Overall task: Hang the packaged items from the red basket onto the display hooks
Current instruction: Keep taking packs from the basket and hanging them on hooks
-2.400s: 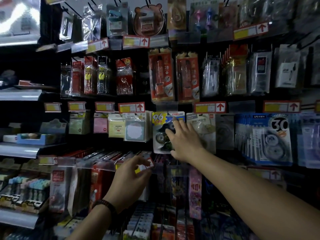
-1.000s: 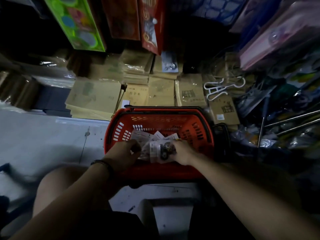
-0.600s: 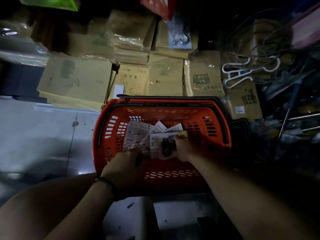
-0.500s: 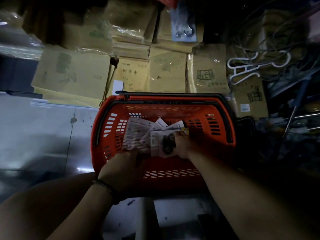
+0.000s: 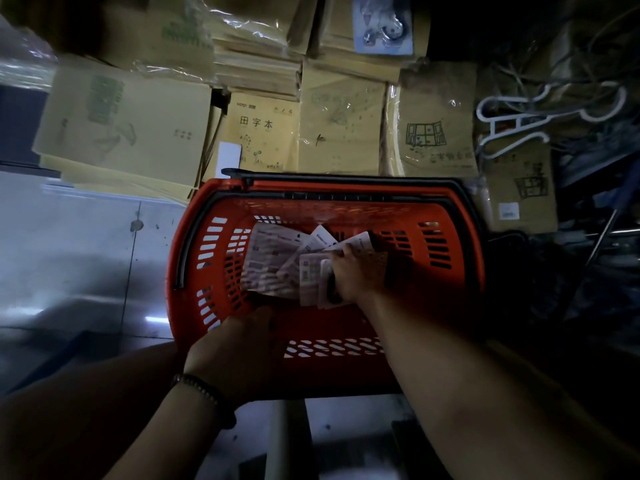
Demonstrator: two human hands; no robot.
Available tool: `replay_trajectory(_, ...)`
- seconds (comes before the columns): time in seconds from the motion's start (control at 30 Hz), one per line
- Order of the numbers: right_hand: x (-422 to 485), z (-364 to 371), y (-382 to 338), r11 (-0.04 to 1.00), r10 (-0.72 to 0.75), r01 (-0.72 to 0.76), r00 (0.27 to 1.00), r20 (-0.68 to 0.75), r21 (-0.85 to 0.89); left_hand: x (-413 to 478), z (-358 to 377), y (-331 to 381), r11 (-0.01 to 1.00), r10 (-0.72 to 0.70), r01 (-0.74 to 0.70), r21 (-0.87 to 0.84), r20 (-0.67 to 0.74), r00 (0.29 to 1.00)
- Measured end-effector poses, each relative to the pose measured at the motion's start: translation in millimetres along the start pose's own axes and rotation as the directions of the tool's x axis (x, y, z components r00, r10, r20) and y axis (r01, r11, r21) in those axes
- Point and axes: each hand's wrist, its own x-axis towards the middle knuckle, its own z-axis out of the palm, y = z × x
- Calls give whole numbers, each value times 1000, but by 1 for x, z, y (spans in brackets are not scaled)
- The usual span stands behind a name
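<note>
A red basket with black handles sits on the floor below me. Inside it lie several flat white packaged items, fanned out face down. My right hand reaches into the basket and grips a couple of these packages at their right edge. My left hand, with a dark bracelet at the wrist, hovers over the basket's near left part, its fingers hidden from me. The display hooks are out of view.
Stacks of plastic-wrapped brown exercise books lie on the floor just beyond the basket. A white plastic hanger and tangled dark goods fill the right side. Pale tiled floor lies to the left.
My gaze dropped from the hook wall to the basket. My right hand has closed over the packages and turned them edge-up; my left hand has drawn back from the pile toward me.
</note>
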Motion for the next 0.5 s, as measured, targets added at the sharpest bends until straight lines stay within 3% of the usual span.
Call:
replay_trajectory(0.1, -1, 5, 6, 997, -32, 32, 999, -8, 69, 4, 10, -2, 998, -38, 33, -54, -90, 995)
replay_trajectory(0.27, -20, 4, 26, 981, -104, 109, 994, -40, 160, 8, 10, -3, 1000, -5, 4, -18, -50, 999)
replay_trajectory(0.37, -36, 2, 40, 966, -163, 171, 985, -57, 194, 8, 12, -8, 996, 5, -6, -92, -19, 1000)
replay_trajectory(0.5, -57, -16, 49, 912, -74, 117, 990, -123, 392, 24, 26, -26, 999, -46, 44, -19, -88, 995)
